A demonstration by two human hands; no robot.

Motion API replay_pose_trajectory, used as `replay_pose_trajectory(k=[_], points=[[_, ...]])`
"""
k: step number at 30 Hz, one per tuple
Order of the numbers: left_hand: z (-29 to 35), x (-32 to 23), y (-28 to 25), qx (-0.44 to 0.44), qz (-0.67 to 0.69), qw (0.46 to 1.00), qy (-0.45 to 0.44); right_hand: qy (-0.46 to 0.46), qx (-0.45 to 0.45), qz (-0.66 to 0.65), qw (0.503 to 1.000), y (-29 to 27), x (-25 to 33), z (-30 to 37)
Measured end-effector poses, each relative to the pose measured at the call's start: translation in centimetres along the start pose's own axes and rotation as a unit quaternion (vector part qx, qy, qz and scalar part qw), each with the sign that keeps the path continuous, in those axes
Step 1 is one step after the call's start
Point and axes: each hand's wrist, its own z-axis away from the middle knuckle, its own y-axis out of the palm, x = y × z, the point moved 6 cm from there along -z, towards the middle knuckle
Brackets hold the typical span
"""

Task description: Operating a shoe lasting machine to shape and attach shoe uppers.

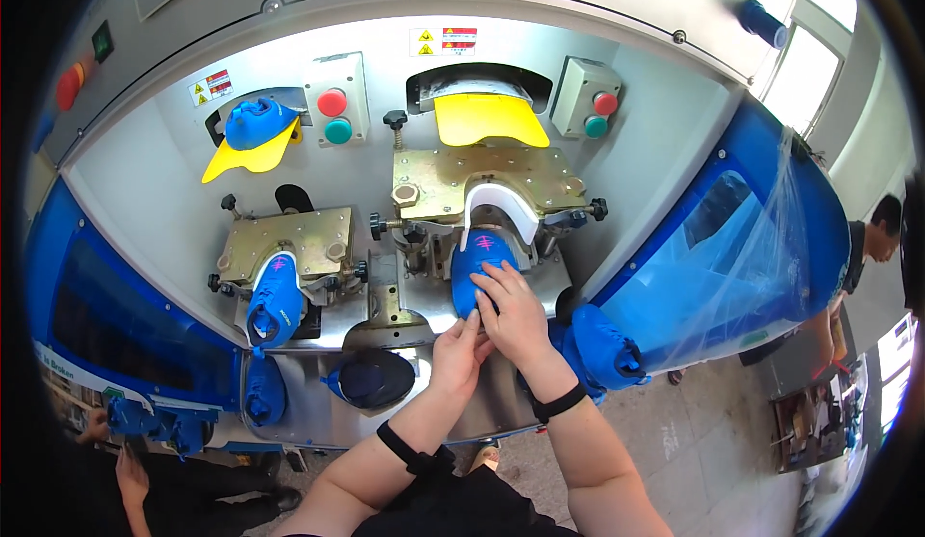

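I had the fingers of my right hand (520, 317) laid across the near part of the blue shoe upper (468, 265), while the fingers of my left hand (457, 354) met its near end; whether either set pinched the edge, I couldn't tell from the head view. The upper lay lengthwise at the right-hand station, its far end with the pink mark reaching toward the opening of a white U-shaped pad (525, 209). Around that pad sat a brass-coloured clamp plate (434, 181). My worry was skew: uneven pressure from my two hands might have twisted the upper off the pad's centre line or creased it. Worse, I judged, would have been the clamp closing with fingers so near, say from a bumped button on the control box (584, 99) beyond. Farther left, a second blue upper (276, 304) sat in the neighbouring station, and a black domed piece (378, 379) rested on the metal counter (308, 412). Blue uppers (605, 349) crowded near my right forearm, where a careless elbow could have knocked them.
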Motion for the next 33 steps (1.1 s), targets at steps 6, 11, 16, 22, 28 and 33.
replay_pose_trajectory(k=[6, 11, 16, 22, 28, 33], points=[[0.1, -1.2, -0.2, -0.083, -0.1, 0.991, 0.028, 0.008, -0.025, 0.029, 0.999, 0.1, 0.4, -0.5], [-0.2, -1.3, -0.5, -0.071, -0.091, 0.993, 0.027, 0.007, -0.047, 0.047, 0.998, 0.2, 0.6, -0.2], [-0.6, -1.1, -0.8, -0.066, -0.09, 0.994, 0.023, 0.004, -0.043, 0.039, 0.998, 0.3, 0.4, -0.4], [-0.9, -1.0, -0.8, -0.064, -0.097, 0.993, 0.019, -0.001, -0.038, 0.037, 0.999, 0.3, 0.2, -0.6], [-0.9, -1.0, -0.7, -0.073, -0.1, 0.992, 0.009, 0.003, -0.042, 0.039, 0.998, 0.2, 0.1, -0.7], [-0.8, -0.9, -0.4, -0.084, -0.104, 0.991, -0.001, 0.004, -0.038, 0.039, 0.999, 0.2, 0.0, -0.7]])
